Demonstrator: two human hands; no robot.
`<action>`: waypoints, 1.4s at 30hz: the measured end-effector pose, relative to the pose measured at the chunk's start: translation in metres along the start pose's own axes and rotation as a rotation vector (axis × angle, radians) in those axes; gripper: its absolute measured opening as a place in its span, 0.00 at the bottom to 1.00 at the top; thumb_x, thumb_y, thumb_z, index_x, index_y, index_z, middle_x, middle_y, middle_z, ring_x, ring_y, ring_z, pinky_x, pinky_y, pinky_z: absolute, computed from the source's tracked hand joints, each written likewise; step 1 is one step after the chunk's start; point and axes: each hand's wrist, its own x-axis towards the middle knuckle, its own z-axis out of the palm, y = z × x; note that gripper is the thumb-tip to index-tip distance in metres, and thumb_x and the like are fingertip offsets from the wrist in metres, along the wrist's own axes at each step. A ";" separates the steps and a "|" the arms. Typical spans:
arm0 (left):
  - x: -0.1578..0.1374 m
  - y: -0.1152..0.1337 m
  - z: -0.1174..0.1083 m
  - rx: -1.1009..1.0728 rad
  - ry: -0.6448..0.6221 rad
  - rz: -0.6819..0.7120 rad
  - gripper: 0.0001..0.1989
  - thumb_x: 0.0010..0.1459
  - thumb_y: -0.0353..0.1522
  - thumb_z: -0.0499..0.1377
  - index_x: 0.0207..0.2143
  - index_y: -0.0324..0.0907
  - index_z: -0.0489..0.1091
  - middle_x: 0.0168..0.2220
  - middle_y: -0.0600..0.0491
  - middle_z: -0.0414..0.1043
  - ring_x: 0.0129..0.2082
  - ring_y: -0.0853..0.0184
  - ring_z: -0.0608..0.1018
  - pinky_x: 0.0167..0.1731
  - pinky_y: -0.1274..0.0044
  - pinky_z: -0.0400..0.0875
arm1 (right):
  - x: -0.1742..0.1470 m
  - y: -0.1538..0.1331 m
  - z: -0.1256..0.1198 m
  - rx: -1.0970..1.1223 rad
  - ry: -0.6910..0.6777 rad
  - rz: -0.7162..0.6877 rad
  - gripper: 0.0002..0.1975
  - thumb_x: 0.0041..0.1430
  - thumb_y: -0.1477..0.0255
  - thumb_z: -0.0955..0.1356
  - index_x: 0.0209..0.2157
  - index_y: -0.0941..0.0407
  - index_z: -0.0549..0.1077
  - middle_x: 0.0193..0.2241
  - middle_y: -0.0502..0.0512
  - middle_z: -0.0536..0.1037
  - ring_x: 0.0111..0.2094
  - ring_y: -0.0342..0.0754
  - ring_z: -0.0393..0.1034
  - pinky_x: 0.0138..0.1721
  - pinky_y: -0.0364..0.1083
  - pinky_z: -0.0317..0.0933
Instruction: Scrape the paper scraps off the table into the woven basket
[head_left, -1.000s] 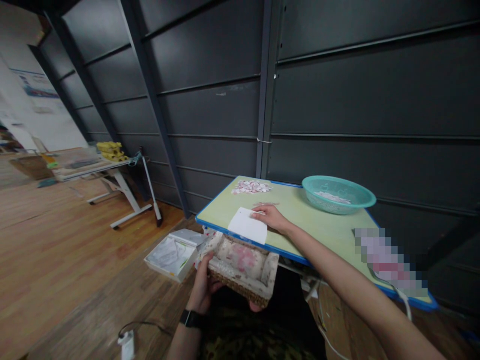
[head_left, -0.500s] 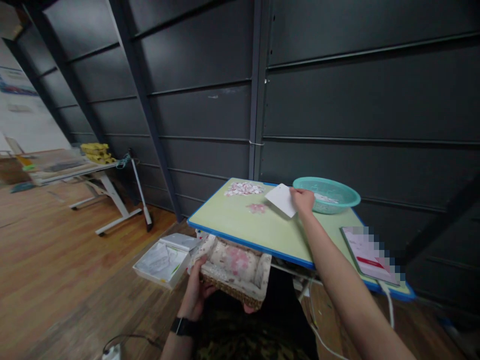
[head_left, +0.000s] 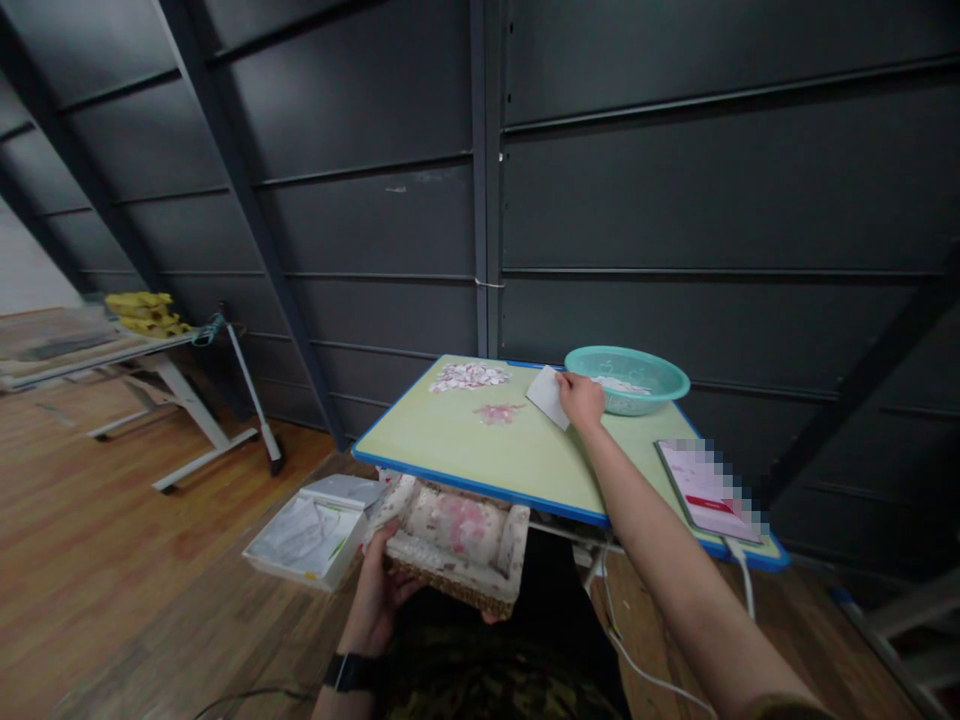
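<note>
My left hand (head_left: 382, 580) grips a cloth-lined woven basket (head_left: 514, 545) by its left side, just below the table's front edge. Small pink pieces (head_left: 461, 520) lie inside it. Over the table, my right hand (head_left: 581, 400) is closed on a white card (head_left: 548, 395), which is tilted toward the tabletop. A small patch of pink pieces (head_left: 499, 413) lies to the left of the card. Farther back is a larger heap of white and reddish pieces (head_left: 469, 376). Behind my right hand stands a turquoise plastic basin (head_left: 667, 380) with white pieces in it.
A tablet (head_left: 705, 490) with a white cable lies on the right of the pale green table (head_left: 420, 435). An open white box (head_left: 307, 540) sits on the floor at left. Another table (head_left: 135, 350) with yellow bundles stands farther left, and a dark panel wall rises behind.
My view has turned slightly right, so things sit farther left. The card in my right hand has turned to a steeper, narrower angle. My left hand still holds the basket.
</note>
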 end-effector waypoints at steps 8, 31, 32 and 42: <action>0.001 -0.001 -0.001 -0.003 -0.026 0.012 0.19 0.56 0.39 0.59 0.49 0.46 0.67 0.32 0.54 0.74 0.24 0.65 0.78 0.25 0.71 0.76 | 0.005 0.002 0.003 0.114 -0.116 -0.060 0.17 0.61 0.66 0.64 0.42 0.57 0.82 0.39 0.61 0.82 0.41 0.55 0.75 0.39 0.45 0.61; -0.001 -0.009 0.003 -0.009 -0.045 0.006 0.15 0.56 0.38 0.58 0.46 0.45 0.65 0.31 0.54 0.71 0.24 0.66 0.77 0.27 0.71 0.76 | 0.009 0.006 -0.020 0.118 -0.213 -0.206 0.12 0.51 0.69 0.68 0.29 0.60 0.83 0.30 0.60 0.82 0.35 0.54 0.75 0.35 0.44 0.61; -0.001 -0.010 0.003 -0.008 -0.046 0.005 0.15 0.56 0.38 0.58 0.46 0.45 0.65 0.32 0.54 0.71 0.25 0.66 0.77 0.27 0.71 0.76 | 0.008 0.003 -0.017 0.149 -0.235 -0.225 0.12 0.52 0.69 0.67 0.28 0.60 0.83 0.29 0.60 0.82 0.34 0.53 0.75 0.34 0.44 0.61; -0.005 -0.007 0.006 -0.014 -0.038 0.000 0.14 0.56 0.38 0.58 0.44 0.45 0.66 0.30 0.55 0.71 0.23 0.66 0.76 0.26 0.71 0.76 | 0.004 -0.004 -0.002 0.405 -0.205 -0.182 0.15 0.50 0.66 0.67 0.26 0.61 0.82 0.25 0.58 0.81 0.29 0.50 0.72 0.30 0.44 0.59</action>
